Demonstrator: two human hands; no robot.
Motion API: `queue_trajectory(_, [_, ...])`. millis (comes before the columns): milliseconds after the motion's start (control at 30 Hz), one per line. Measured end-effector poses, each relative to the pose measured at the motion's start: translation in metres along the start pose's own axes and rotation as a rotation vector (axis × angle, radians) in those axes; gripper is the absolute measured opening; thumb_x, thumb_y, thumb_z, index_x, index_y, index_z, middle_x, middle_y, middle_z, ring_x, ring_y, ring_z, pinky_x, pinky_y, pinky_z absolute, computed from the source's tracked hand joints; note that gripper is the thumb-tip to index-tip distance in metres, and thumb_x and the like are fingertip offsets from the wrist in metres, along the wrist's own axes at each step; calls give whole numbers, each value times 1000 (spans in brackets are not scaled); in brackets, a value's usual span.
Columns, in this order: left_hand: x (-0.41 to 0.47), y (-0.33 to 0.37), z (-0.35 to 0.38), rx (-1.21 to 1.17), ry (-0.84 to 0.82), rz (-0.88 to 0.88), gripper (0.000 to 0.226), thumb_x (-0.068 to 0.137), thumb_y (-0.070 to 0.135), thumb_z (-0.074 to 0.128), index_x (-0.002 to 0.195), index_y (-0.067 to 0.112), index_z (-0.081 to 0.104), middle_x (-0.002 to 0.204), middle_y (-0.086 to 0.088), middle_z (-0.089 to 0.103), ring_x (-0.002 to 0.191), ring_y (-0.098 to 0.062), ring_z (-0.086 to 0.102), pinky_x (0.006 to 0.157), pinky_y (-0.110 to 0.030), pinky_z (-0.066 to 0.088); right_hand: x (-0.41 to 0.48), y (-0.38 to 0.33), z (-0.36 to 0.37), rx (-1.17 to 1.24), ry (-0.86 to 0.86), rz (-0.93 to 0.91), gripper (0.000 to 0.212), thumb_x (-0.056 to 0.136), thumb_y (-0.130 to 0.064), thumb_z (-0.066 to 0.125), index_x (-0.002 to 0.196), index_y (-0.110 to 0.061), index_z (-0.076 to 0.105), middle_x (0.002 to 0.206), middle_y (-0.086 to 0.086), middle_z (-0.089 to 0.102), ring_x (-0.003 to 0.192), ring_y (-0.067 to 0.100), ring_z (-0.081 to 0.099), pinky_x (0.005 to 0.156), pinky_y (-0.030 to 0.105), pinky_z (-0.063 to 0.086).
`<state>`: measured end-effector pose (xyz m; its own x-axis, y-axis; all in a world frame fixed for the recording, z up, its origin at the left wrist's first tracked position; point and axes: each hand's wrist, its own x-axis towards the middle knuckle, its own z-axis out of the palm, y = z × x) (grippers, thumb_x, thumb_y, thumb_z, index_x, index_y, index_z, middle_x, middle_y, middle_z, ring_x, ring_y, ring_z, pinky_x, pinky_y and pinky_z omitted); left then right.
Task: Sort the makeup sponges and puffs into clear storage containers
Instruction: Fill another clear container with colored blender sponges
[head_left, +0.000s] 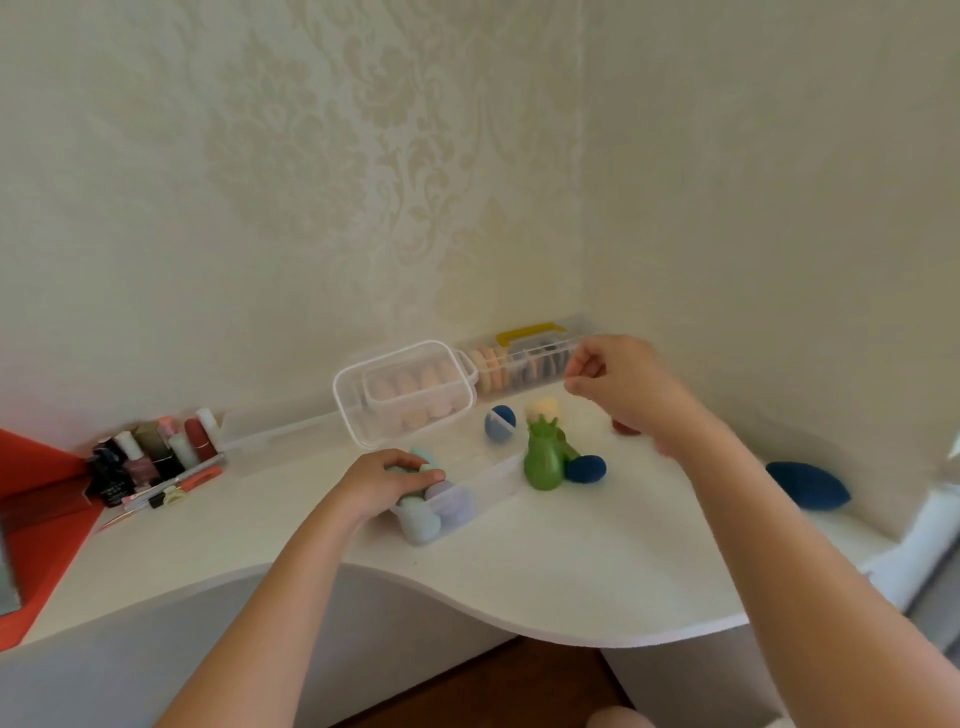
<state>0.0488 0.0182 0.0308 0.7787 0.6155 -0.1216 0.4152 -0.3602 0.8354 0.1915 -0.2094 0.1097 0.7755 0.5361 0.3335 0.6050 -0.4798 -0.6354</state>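
The white desk (545, 571) curves inward at its front edge under both forearms, with bare surface between the wrists; two walls meet just behind the right hand (618, 384). The bottles (150, 457), well left of the left hand (387, 480), carry labels too blurred to read. The left hand grips a pale teal sponge (422, 456) at the near end of the long clear tray (488, 488). The right hand's fingers are curled beside the yellow-handled container (519, 358); whether they hold anything, I cannot tell; a blue sponge (500, 422) lies between the hands.
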Motion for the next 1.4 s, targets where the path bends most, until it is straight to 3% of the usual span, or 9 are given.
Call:
queue_trajectory(100, [-2,-2,0,-7,-9,5,32,72,28,81,97,12,69,101,-6,67,84,-18,60,68,-24,45,-4,33,-15,-179,114,164,12,84,-8,54,93,-12,60,94,6,64,89,25,60,69,31,46])
queue_trajectory(233, [-7,-5,0,4,-32,13,31,72,30,80,97,15,69,100,-5,68,88,-20,62,73,-28,46,-22,68,-13,-433,-76,367,34,91,-11,48,125,-6,42,120,16,53,110,31,52,76,28,34])
queue_trajectory(567, [-22,-9,-3,21,-69,25,27,75,29,78,97,16,69,102,-2,65,84,-15,59,65,-22,43,-43,78,-10,-906,-239,299,32,95,-5,36,124,-8,50,126,11,51,118,25,47,94,28,39])
queue_trajectory(700, [-28,-10,-6,19,-84,32,22,75,27,78,94,18,70,99,0,65,79,-12,58,61,-20,41,-47,64,-17,-799,-165,287,23,94,-9,43,113,-7,56,116,9,58,105,25,56,84,27,42])
queue_trajectory(867, [-32,-14,-8,38,-68,35,14,73,29,79,81,25,68,95,3,65,82,-12,58,68,-21,43,-51,3,-30,-220,-50,136,23,79,-32,73,74,-17,56,87,0,59,63,12,54,52,23,38])
queue_trajectory(967, [-35,-16,-7,41,-61,28,15,72,31,80,81,26,68,99,1,66,85,-13,59,71,-22,45,-56,-32,-14,-117,-115,-19,32,75,-42,74,85,-21,51,76,-12,57,70,10,54,55,23,34])
queue_trajectory(1133, [-44,-13,-6,29,-53,20,19,72,32,79,84,23,68,95,2,65,78,-11,59,62,-21,45,-39,-49,54,-76,-290,-168,43,67,-23,83,103,-21,59,104,-4,58,97,16,55,70,22,40])
queue_trajectory(1267, [-47,-11,-8,50,-54,5,25,72,37,78,90,23,67,97,3,64,81,-12,61,65,-22,47,-26,-50,98,-195,-407,-144,47,81,-10,69,125,-13,54,128,8,45,114,24,51,85,24,39])
queue_trajectory(1400, [-50,-11,-7,38,-40,10,23,72,37,78,89,26,67,99,2,64,84,-13,61,65,-23,48,-21,-55,120,-321,-443,-92,39,85,-7,61,122,-4,48,119,14,57,106,27,57,84,32,48])
